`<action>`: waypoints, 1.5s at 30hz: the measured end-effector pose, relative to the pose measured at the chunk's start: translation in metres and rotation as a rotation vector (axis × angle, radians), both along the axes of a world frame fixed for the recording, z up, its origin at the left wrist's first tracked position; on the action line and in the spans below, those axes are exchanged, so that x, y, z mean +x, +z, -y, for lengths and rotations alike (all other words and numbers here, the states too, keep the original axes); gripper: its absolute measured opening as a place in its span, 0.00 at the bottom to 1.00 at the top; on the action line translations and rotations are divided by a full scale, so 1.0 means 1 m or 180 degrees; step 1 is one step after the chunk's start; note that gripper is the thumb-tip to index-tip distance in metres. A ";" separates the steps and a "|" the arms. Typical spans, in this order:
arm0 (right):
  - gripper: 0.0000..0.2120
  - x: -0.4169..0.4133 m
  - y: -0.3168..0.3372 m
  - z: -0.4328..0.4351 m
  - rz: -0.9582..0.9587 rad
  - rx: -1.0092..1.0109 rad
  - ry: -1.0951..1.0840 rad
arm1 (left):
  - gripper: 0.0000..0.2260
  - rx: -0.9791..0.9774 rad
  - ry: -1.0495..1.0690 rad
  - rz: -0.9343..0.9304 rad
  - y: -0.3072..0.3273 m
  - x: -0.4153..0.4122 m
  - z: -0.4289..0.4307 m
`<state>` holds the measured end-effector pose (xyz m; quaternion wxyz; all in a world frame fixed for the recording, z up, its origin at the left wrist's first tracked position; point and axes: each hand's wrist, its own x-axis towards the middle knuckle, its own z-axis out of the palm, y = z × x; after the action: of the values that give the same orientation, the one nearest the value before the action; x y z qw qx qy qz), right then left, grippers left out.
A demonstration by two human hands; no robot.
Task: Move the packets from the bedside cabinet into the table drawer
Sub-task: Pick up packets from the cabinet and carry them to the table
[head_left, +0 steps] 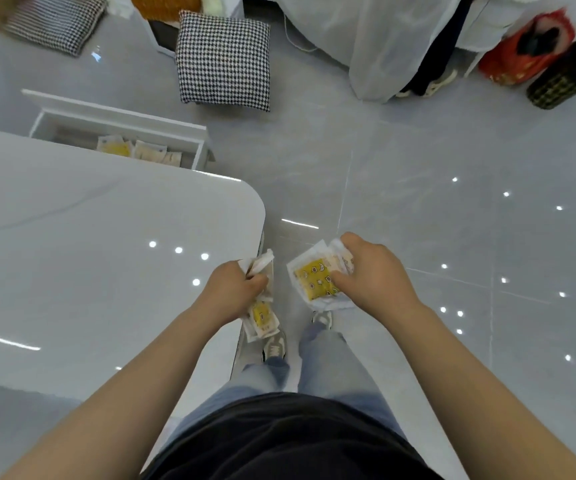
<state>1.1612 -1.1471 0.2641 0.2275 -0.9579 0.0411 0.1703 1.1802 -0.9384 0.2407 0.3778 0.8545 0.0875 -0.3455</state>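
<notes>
My left hand (pixel 234 292) grips a bunch of white and yellow packets (pixel 261 315) beside the table's right edge. My right hand (pixel 371 275) holds another stack of packets (pixel 312 278), the top one yellow with small printed figures. Both hands hover over the floor in front of my legs. Beyond the white table (pixel 89 254), the table drawer (pixel 120 128) stands pulled out, and several similar packets (pixel 137 150) lie inside it. The bedside cabinet is not in view.
A glossy grey tiled floor (pixel 418 202) spreads to the right. Two houndstooth cushions (pixel 224 60) lie beyond the drawer. A white draped cloth (pixel 394 39), a red bag (pixel 525 46) and a dark cylinder (pixel 567 77) sit at the top right.
</notes>
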 end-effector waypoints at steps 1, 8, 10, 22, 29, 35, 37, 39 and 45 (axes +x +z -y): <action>0.11 0.014 0.000 0.001 -0.0017 0.0005 0.0073 | 0.10 0.0018 0.0058 0.0001 0.000 0.009 0.001; 0.08 0.117 -0.004 0.022 -0.0023 0.0077 0.0604 | 0.09 0.0077 0.0653 0.0052 -0.002 0.078 0.020; 0.08 0.150 -0.003 0.031 0.0000 0.0041 0.0804 | 0.09 0.0109 0.0847 0.0076 0.001 0.099 0.030; 0.13 0.303 0.000 0.030 -0.0101 -0.0086 0.2057 | 0.11 0.0219 0.2183 -0.0047 0.008 0.171 0.060; 0.13 0.379 -0.008 -0.008 -0.0137 -0.0022 0.2519 | 0.13 0.0210 0.2759 -0.0171 0.001 0.221 0.042; 0.11 0.454 -0.007 -0.050 -0.0042 -0.0177 0.2867 | 0.13 0.0158 0.3079 -0.0209 -0.006 0.283 0.013; 0.11 0.479 -0.004 -0.065 -0.0019 -0.0206 0.2974 | 0.13 0.0108 0.3216 -0.0217 -0.004 0.303 0.004; 0.11 0.501 -0.002 -0.080 0.0020 -0.0230 0.3061 | 0.13 0.0082 0.3283 -0.0173 -0.002 0.320 -0.005; 0.13 0.558 0.000 -0.123 -0.0038 -0.0033 0.3214 | 0.11 0.0067 0.3707 -0.0152 -0.003 0.365 -0.029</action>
<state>1.7194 -1.0242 0.2638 0.1118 -0.8584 -0.4252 0.2643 1.5453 -0.9092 0.2377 0.4949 0.6613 0.5549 -0.0992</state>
